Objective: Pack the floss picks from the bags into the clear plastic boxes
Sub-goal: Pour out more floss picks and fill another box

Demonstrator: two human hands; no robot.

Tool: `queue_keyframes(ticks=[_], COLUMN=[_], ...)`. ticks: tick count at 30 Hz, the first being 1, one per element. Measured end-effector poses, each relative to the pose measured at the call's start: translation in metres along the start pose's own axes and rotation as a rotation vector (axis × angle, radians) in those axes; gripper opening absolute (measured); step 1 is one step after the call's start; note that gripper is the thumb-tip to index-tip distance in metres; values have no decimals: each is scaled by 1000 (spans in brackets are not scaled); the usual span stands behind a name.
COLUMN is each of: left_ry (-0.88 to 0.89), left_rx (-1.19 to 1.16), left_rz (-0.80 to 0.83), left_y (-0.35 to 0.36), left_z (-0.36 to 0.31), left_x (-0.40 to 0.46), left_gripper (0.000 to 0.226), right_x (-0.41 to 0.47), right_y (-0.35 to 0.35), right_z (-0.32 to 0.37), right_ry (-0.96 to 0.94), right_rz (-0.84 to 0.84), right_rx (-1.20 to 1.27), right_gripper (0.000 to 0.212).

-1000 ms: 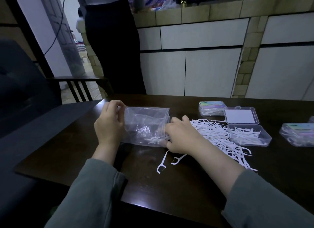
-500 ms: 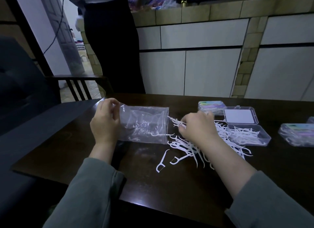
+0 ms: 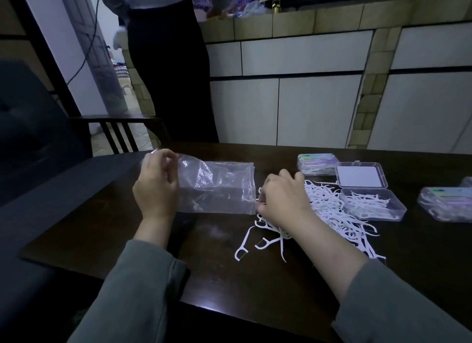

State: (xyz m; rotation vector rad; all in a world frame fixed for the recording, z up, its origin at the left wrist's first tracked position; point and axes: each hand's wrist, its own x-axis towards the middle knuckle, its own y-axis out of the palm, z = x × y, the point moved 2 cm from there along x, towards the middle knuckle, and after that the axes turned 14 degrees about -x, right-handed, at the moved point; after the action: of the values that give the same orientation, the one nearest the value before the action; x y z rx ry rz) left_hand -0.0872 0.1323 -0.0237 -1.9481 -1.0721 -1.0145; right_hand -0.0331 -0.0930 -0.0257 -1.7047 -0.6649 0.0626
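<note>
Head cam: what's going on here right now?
A person at a dark table is emptying floss picks from a clear plastic bag. The left hand pinches the bag's far end; the right hand is curled at its open mouth, over the pile of floss picks on the table. The bag looks nearly empty. An open clear box beside the pile is partly filled, its lid flipped back. Closed boxes sit behind it and at the right.

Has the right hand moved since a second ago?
Yes. The right hand has drawn back from the bag's open end toward the open box, now resting on the pile of floss picks.
</note>
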Motion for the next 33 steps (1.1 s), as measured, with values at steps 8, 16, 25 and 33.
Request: queue_keyframes(ticks=[8,16,25,33], left_ry=[42,-68,-210,-260], left_rx=[-57,-295,-144,228], left_rz=[-48,-11,65,113], left_y=[-4,-3,-5,-8], left_z=[-8,-6,-4,-2], left_x=[0,-3,-7,-6], left_gripper=[10,7,15,25], right_x=[0,-1,8,11], right_y=[-2,-5,-4,-5], right_z=[-7,0,5,6], right_ry=[201,215,257,342], right_rz=[74,-103,-184,-90], right_rx=[93,934,1177,1113], right_gripper=[25,51,4,6])
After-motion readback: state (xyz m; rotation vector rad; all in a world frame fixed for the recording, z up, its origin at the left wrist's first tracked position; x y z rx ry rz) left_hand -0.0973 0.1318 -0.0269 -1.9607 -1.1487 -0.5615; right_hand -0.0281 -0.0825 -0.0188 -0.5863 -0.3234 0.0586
